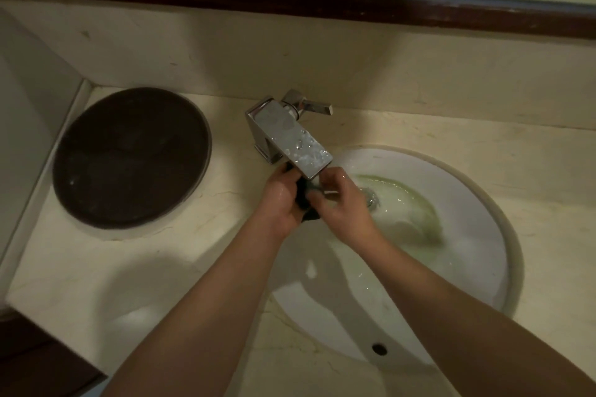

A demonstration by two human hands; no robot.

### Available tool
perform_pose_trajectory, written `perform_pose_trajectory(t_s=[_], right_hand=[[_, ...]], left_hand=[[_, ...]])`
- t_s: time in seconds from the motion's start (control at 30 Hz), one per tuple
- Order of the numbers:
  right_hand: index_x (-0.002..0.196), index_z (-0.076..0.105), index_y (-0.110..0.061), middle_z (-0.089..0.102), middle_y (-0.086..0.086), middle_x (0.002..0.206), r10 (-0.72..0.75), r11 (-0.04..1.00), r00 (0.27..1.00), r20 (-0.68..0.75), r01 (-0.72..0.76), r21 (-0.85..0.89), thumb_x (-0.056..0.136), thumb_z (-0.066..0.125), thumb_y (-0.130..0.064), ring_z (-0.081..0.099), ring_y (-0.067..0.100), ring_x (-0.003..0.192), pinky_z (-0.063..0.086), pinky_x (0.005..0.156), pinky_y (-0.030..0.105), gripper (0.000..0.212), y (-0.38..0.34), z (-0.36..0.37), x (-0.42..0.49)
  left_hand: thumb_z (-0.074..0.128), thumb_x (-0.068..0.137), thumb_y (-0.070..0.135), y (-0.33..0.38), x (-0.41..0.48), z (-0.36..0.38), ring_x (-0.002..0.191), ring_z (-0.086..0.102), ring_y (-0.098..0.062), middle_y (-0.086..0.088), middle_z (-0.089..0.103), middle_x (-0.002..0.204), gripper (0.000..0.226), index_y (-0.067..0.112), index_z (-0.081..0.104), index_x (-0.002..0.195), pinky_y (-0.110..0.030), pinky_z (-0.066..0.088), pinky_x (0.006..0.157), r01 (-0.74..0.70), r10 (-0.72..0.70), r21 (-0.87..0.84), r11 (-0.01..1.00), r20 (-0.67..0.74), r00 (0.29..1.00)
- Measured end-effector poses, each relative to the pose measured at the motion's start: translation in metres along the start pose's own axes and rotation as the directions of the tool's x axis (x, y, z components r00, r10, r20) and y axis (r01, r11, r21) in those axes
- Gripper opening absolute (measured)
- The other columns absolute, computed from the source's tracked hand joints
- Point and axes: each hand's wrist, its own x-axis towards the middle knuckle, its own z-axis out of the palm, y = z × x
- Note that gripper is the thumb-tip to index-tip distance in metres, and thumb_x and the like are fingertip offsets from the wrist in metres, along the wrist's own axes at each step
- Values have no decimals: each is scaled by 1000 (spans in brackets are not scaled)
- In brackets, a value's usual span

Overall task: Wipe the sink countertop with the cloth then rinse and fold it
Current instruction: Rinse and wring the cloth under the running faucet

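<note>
A small dark cloth (304, 200) is bunched between both of my hands, right under the spout of the chrome tap (288, 135). My left hand (280, 200) grips it from the left and my right hand (342, 203) from the right; most of the cloth is hidden by my fingers. Both hands are wet. They hover over the far left part of the white round sink (477, 235). Greenish water swirls in the basin around the drain (372, 198). The cream stone countertop (129, 274) surrounds the sink.
A dark brown round tray or lid (132, 156) lies on the countertop at the left. The tap's lever handle (317, 106) points right. A dark wooden mirror frame (322, 0) runs along the back wall. The overflow hole (379, 349) is at the sink's near side.
</note>
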Motion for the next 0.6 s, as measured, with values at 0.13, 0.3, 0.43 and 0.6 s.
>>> perform_pose_trajectory(t_s=[0.13,0.3,0.43,0.6], right_hand=[[78,60,-15,60,-1,72,94,994,988,-126,-85,73,92,60,-13,53,3,64,40,62,16,13,5,-15,14],[71,66,-23,61,4,74,357,862,927,-113,-280,424,93,55,-22,58,22,76,47,73,38,26,0,-36,25],[71,62,-21,58,4,71,179,933,981,-71,-146,328,91,57,-17,56,21,70,45,66,34,21,-10,-44,23],[65,65,-27,63,3,65,18,962,1000,-7,-15,273,79,58,-19,58,22,62,48,63,34,17,-22,-42,22]], left_hand=[[59,87,11,12,-2,-7,86,69,-27,-10,71,93,29,6,60,115,-36,56,73,-62,58,82,995,56,997],[63,88,25,29,-6,-9,89,71,-24,-8,74,102,23,15,66,109,-31,53,72,-1,33,474,881,-59,998],[57,86,-4,29,-6,-6,70,67,-2,-8,69,89,24,9,66,103,-12,46,58,-197,296,685,701,-28,955],[63,65,5,9,-6,-3,88,67,-22,-8,69,96,33,13,65,97,-31,53,79,-340,367,673,657,108,924]])
